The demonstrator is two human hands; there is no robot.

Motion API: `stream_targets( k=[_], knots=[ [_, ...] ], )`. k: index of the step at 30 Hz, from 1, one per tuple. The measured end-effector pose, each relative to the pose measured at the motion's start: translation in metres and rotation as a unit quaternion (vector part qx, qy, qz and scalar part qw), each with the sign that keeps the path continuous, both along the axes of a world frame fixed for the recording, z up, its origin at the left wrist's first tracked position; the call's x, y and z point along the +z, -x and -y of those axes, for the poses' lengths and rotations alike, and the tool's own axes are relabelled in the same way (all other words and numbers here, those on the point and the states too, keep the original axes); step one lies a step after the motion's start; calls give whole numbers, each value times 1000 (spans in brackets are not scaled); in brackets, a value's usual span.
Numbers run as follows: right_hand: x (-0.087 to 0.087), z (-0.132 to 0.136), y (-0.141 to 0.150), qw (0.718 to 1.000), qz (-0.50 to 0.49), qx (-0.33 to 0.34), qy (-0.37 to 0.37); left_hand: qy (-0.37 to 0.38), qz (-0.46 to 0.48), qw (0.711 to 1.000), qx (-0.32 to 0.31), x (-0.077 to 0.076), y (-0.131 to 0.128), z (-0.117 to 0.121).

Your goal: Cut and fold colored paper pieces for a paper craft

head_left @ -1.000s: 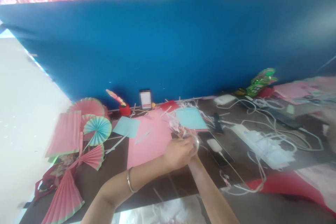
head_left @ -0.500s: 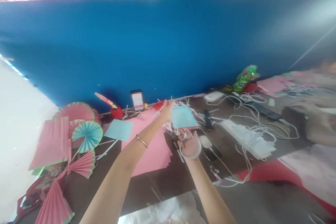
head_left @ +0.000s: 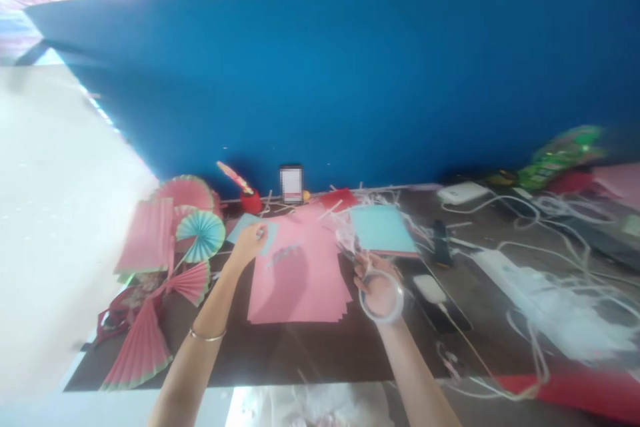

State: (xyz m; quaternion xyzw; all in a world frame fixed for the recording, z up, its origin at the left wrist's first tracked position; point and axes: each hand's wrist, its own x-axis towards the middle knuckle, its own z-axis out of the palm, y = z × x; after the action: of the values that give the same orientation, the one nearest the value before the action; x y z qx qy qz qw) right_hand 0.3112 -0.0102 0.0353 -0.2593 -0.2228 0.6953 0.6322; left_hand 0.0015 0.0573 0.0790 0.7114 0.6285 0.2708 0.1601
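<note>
My left hand point(head_left: 249, 244) is closed, fingertips pinched together, over a light blue sheet of paper point(head_left: 241, 225) on the left of the table. Whatever sits in that pinch is too small to make out. In my right hand point(head_left: 373, 265) is a roll of clear tape point(head_left: 381, 297), its ring lying against the palm with the fingers curled at its upper edge. A dark, slim thing by those fingertips is too blurred to name. Between the hands lies a fanned stack of pink paper point(head_left: 300, 280). Just beyond my right hand is a light blue paper stack point(head_left: 383, 228).
Pleated paper fans point(head_left: 201, 235) lie at the left. A red pot point(head_left: 251, 201) stands at the back by the blue partition point(head_left: 320, 80). On the right are a phone point(head_left: 440, 310) with a white charger point(head_left: 430, 289), a power strip point(head_left: 505, 273) and tangled white cables.
My left hand has moved left, from beside the light blue stack to over the light blue sheet. My right hand still has the tape roll. The view has turned left.
</note>
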Motion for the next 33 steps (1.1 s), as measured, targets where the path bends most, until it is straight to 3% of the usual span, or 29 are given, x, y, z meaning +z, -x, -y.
stream_targets(
  k=[2, 6, 10, 13, 18, 23, 28, 33],
  knots=[
    [4, -2, 16, 1000, -1, 10, 4, 7, -13, 1000, 13, -18, 11, 16],
    [13, -2, 44, 999, 10, 31, 16, 9, -47, 999, 17, -50, 7, 35],
    [24, -2, 58, 998, 34, 45, 23, 13, -18, 1000, -14, -68, 4, 44],
    [32, -3, 64, 997, 59, 52, 18, 5, 24, 1000, -16, -69, 8, 46],
    [42, -6, 77, 987, 156, 39, -9, 40, 268, 963, -5, -64, 7, 38],
    [49, -19, 93, 942, 315, 115, 13, 67, 352, 933, -9, -73, -1, 23],
    [59, -32, 107, 916, 363, 172, 2, 57, 392, 918, 4, -82, 1, 24],
    [75, -35, 111, 895, 398, 201, -35, -9, 340, 940, 23, -82, 9, 32]
  ],
)
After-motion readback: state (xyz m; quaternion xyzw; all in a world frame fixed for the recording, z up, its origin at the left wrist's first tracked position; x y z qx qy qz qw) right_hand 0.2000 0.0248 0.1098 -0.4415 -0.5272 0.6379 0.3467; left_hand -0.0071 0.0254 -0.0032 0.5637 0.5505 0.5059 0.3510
